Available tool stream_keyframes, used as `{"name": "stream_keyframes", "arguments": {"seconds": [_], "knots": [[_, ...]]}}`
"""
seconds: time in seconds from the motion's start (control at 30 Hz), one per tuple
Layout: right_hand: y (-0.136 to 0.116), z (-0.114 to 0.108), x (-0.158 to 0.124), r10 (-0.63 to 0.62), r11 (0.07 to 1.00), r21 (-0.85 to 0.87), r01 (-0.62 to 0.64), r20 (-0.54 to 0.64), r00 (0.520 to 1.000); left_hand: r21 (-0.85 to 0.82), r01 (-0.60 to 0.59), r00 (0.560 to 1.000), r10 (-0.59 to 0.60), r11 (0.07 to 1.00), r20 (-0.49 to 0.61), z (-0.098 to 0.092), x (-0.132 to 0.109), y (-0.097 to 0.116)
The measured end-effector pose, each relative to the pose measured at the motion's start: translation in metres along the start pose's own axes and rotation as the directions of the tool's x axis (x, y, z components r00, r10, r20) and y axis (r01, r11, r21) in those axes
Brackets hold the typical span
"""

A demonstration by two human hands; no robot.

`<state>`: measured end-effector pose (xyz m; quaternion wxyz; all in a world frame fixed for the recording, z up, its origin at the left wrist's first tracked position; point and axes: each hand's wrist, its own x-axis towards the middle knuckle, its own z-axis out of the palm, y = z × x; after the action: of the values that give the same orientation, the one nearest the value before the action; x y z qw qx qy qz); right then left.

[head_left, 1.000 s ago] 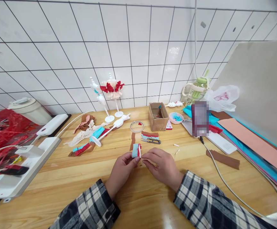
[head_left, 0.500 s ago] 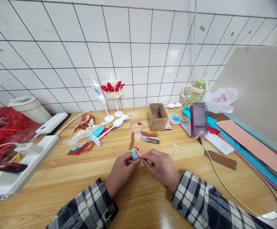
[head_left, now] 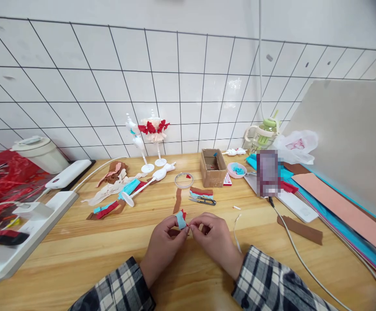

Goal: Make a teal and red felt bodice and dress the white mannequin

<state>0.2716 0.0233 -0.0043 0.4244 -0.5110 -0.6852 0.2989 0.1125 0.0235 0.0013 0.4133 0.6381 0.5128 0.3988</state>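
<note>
A small folded piece of light blue and red crinkled fabric or paper (head_left: 181,220) is pinched in my left hand (head_left: 164,244), its blue face over the forefinger and the thumb at its lower edge. My right hand (head_left: 214,237) is closed in a pinch, thumb and forefinger at the red corner of the same piece. Whether a needle or thread is between those fingertips is too small to tell. Just beyond my hands lie thread snips (head_left: 202,201), a brown strip (head_left: 177,201) and stacked red and blue strips (head_left: 201,192).
Behind stand a cardboard box (head_left: 214,177), a pink bowl (head_left: 237,170), a metal hoop (head_left: 184,180) and small white mannequins (head_left: 158,138). A pixelated phone (head_left: 268,172) trails a cable on the right. Fabric scraps (head_left: 106,192) and a power strip (head_left: 39,233) are at left.
The view has tilted up slightly, so the table sits lower. My right fingertips have shifted slightly at the piece's red corner; my left hand keeps its pinch.
</note>
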Motion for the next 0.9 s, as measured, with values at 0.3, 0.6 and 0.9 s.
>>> {"name": "stream_keyframes", "arguments": {"seconds": [0.3, 0.6, 0.9], "knots": [[0.005, -0.0031, -0.0016, -0.113, 0.994, 0.002, 0.113, 0.057, 0.992, 0.017, 0.009, 1.0, -0.009, 1.0, -0.023, -0.002, 0.0009, -0.0029], [0.0071, 0.003, -0.0048, -0.122, 0.992, -0.027, 0.123, 0.03, 0.992, -0.008, 0.035, 0.996, -0.036, 0.999, -0.079, 0.0017, 0.0, 0.0027], [0.0032, 0.0023, -0.0031, -0.081, 0.995, -0.053, 0.081, 0.007, 0.997, 0.008, 0.029, 0.998, -0.029, 1.0, -0.052, 0.0035, -0.0018, -0.0045]]}}
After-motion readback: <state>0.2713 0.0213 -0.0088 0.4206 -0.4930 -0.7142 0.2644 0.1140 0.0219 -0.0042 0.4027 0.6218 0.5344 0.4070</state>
